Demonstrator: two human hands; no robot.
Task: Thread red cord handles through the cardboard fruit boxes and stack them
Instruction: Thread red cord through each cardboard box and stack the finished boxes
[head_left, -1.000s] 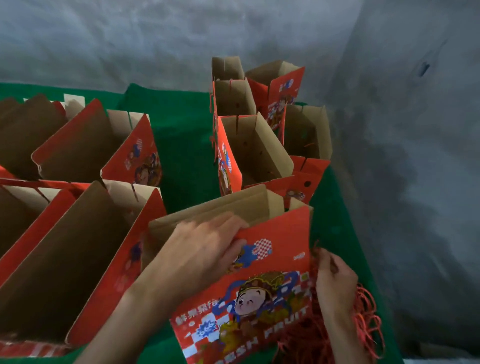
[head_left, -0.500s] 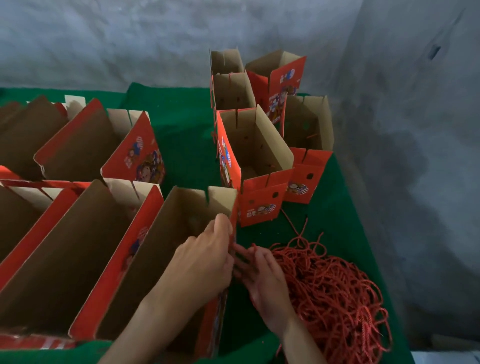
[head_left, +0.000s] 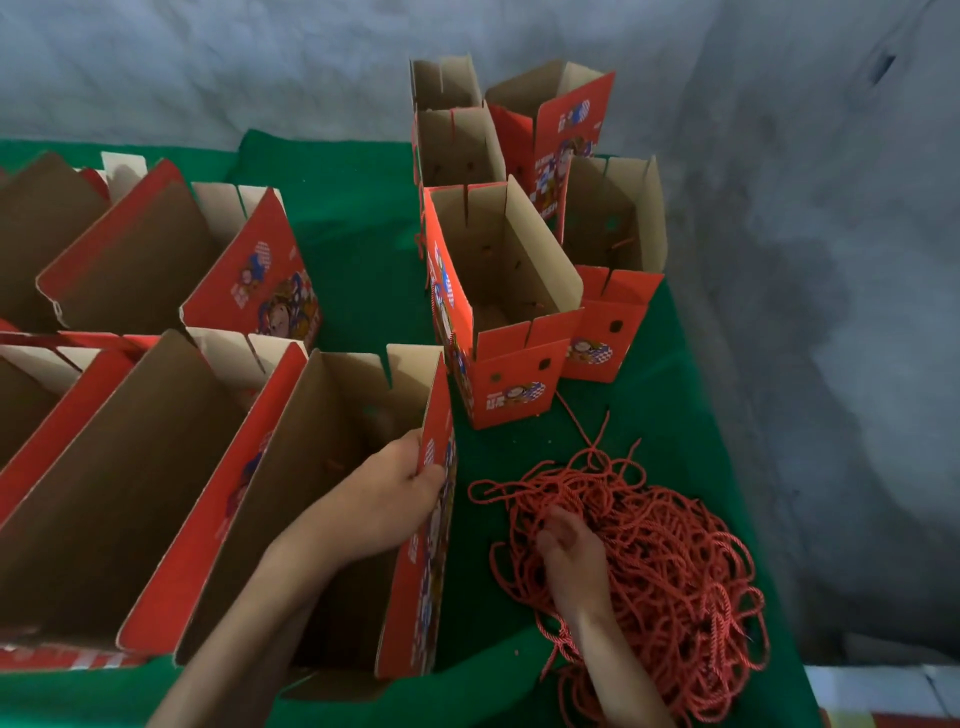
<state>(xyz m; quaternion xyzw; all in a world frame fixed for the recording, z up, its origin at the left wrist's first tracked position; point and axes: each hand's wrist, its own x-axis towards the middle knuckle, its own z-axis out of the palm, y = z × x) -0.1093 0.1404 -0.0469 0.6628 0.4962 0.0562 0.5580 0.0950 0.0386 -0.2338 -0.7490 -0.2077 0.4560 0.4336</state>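
On box (head_left: 332, 467) wall (left hand (head_left: 387, 501))

Box print — blurred, nothing readable.

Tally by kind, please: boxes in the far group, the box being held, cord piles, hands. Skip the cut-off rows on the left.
Boxes in the far group: 5
Held box: 1
Cord pile: 1
Hands: 2, left hand and right hand
Total: 9

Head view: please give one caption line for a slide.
Left hand grips the open box wall while right hand reaches into the red cord pile.
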